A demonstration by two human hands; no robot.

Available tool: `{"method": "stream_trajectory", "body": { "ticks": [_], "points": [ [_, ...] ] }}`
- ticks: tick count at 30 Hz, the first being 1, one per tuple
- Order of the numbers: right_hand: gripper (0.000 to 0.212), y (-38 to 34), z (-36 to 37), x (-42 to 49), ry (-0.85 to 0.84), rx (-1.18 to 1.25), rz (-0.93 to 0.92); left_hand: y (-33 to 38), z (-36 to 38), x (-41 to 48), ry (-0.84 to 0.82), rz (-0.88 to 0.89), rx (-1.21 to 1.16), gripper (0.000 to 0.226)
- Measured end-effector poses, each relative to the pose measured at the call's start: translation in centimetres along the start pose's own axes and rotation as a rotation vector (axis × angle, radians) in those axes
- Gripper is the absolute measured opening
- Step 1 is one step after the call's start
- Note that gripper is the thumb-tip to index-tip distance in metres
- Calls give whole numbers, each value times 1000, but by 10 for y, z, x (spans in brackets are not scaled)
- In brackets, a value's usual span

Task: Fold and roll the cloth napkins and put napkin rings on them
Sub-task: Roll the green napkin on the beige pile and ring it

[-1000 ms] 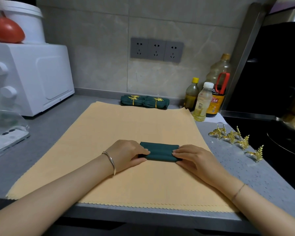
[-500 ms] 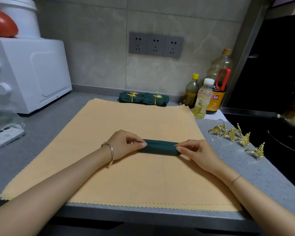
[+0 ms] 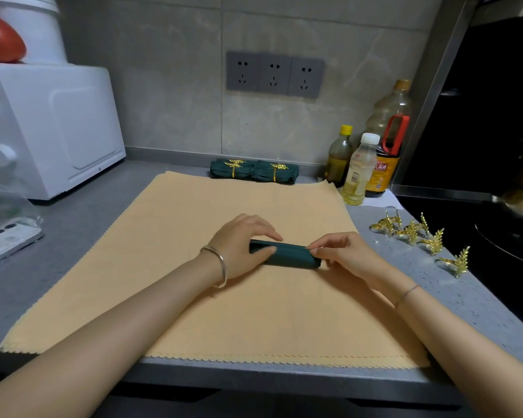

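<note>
Grey speckled counter (image 3: 465,297). Orange scallop-edged mat (image 3: 224,312) spread across middle. White oven (image 3: 58,125) far left, phone (image 3: 6,242) near it at left edge. Two ringed napkins (image 3: 254,173) at wall, seemingly just off mat. Three bottles (image 3: 360,170) back right. Gold napkin rings (image 3: 420,236) scattered right of mat.

One view is given, taken by a wide-angle camera worn on the head and faced forward and down across the tabletop (image 3: 73,236) from its near edge. The napkin (image 3: 287,255) is framed close at centre. The wall (image 3: 169,86) is seen at 12 o'clock, an oven (image 3: 58,125) at 10 o'clock and rings (image 3: 411,232) at 3 o'clock.
</note>
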State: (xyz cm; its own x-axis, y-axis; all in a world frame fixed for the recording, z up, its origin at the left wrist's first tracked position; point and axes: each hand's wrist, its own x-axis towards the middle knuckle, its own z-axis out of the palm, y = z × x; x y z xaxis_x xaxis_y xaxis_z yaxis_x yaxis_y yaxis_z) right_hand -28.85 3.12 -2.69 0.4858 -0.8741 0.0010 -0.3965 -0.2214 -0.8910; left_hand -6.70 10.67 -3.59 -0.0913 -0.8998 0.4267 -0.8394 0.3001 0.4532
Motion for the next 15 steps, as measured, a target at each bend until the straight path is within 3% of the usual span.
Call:
{"method": "stream_trajectory", "body": {
  "ticks": [3, 6, 10, 13, 15],
  "points": [
    [12, -3, -1, 1, -25, 3, 39, 8, 14, 6, -62, 42, 5, 21],
    [11, 0, -3, 1, -23, 15, 31, 6, 17, 13, -77, -83, -180, 14],
    [16, 11, 5, 0, 59, 63, -137, 3, 16, 23, -163, -168, -330, 10],
    [14, 20, 8, 0, 197, -113, -336, 1, 14, 32, -214, -204, -393, 10],
    [17, 22, 7, 1, 188, -339, -436, -2, 13, 37, -242, -242, -412, 9]
  ]
}}
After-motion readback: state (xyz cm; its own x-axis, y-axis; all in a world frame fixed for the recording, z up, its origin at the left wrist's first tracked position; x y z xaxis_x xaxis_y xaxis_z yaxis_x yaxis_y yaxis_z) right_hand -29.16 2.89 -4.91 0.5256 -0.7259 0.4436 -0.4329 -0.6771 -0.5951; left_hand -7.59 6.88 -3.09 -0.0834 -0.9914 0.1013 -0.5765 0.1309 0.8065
